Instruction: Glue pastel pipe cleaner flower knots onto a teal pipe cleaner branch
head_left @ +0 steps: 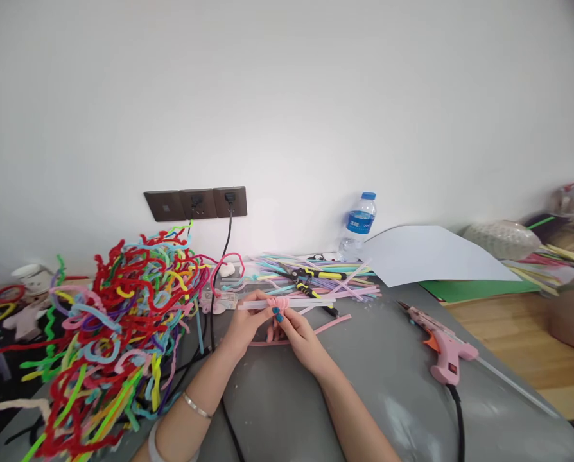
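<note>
Both hands meet over the grey table. Pinched between the fingertips of my left hand (248, 326) and my right hand (302, 337) is a bunched pink pipe cleaner (279, 303). It appears wound around or laid against pale, straight strips (313, 302) that stick out to both sides. Fingers hide part of the bundle, so I cannot tell how it is fastened. Beneath the hands, another pink pipe cleaner (338, 323) lies on the table. Black-and-yellow pliers (311, 292) rest just behind my right hand.
A tangled heap of coloured pipe cleaners (118, 333) covers the left side. Pastel strips (268, 264) lie along the wall near a water bottle (361, 221). At right are a pink glue gun (443, 350), white paper (436, 256) and a green sheet (479, 290). A black cable (213, 308) crosses the table.
</note>
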`<action>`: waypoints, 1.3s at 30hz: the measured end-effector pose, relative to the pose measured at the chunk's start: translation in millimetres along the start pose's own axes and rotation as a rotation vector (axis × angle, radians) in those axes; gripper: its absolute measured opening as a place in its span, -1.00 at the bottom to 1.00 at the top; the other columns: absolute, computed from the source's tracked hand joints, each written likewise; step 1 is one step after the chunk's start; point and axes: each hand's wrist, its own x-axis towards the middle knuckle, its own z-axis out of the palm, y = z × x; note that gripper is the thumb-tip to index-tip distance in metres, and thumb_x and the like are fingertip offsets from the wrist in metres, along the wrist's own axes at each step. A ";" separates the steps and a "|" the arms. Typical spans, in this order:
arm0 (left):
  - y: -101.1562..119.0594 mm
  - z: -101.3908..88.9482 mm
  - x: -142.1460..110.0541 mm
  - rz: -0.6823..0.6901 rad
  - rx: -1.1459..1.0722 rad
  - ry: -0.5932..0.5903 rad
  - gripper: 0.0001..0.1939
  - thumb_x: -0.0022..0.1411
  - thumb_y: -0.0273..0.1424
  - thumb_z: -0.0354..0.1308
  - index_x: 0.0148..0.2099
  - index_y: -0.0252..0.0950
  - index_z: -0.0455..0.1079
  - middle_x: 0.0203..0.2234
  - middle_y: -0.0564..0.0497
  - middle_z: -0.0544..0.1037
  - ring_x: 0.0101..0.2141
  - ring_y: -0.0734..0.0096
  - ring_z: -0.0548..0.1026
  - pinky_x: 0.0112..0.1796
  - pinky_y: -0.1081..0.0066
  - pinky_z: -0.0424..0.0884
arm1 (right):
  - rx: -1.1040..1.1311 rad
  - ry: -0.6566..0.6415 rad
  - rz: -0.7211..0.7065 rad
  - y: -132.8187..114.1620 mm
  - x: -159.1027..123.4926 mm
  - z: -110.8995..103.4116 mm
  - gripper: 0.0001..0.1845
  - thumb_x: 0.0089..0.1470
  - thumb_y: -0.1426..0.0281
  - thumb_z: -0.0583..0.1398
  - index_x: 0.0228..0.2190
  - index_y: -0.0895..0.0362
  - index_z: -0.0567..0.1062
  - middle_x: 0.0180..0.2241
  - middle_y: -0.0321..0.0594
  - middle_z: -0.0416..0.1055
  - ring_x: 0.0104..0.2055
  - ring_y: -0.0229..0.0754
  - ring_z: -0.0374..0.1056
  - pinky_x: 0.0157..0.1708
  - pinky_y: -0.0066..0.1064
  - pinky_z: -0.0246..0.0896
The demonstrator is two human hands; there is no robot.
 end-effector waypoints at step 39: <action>10.6 -18.3 -11.9 -0.181 0.278 -0.225 -0.47 0.29 0.07 0.05 -0.10 -0.33 0.41 -0.50 0.13 0.23 -0.51 0.52 0.17 -0.47 0.48 0.16 | 0.002 0.085 -0.080 0.1 28.0 2.9 -0.53 0.11 -0.06 0.24 -0.26 0.09 0.54 -0.26 -0.13 0.53 -0.30 -0.08 0.41 -0.25 -0.27 0.37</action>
